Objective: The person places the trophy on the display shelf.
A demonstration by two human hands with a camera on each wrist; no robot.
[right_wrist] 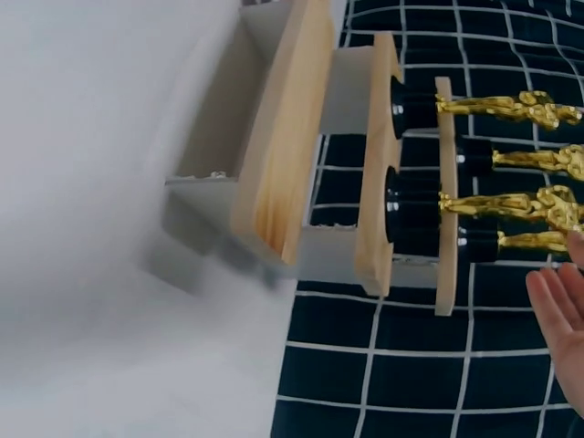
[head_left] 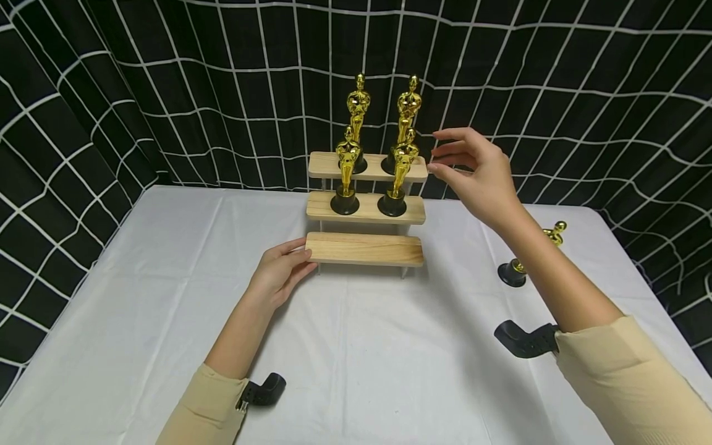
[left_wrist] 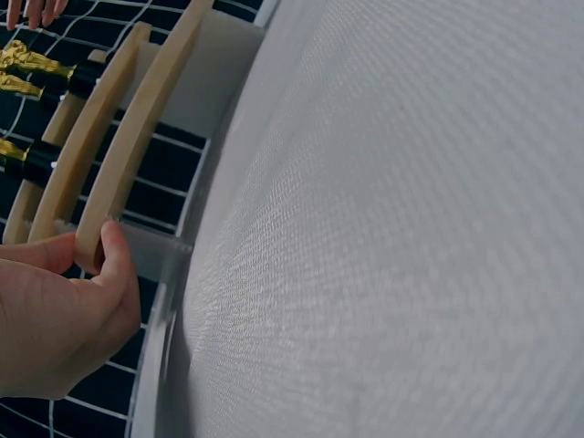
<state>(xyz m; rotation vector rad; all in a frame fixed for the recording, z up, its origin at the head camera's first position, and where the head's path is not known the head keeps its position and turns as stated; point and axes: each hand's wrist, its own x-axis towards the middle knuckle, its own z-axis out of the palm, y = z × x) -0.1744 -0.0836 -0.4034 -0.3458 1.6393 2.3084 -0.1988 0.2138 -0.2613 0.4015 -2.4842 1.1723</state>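
A three-step wooden display stand (head_left: 364, 249) is set on the white-covered table. My left hand (head_left: 280, 272) pinches the left end of its lowest step between thumb and fingers, seen close up in the left wrist view. Two gold statuette trophies (head_left: 358, 102) with black bases stand on the top step, and two more trophies (head_left: 346, 162) on the middle one. My right hand (head_left: 478, 173) hovers by the right end of the top step, its thumb and fingers apart with nothing between them. Fingers of that hand show at the right wrist view's edge, beside the trophies.
Another gold trophy (head_left: 513, 272) stands on the table at the right, partly hidden behind my right forearm. White cloth (head_left: 356, 346) covers the table. Behind and at both sides hangs a black curtain (head_left: 222, 93) with a white grid.
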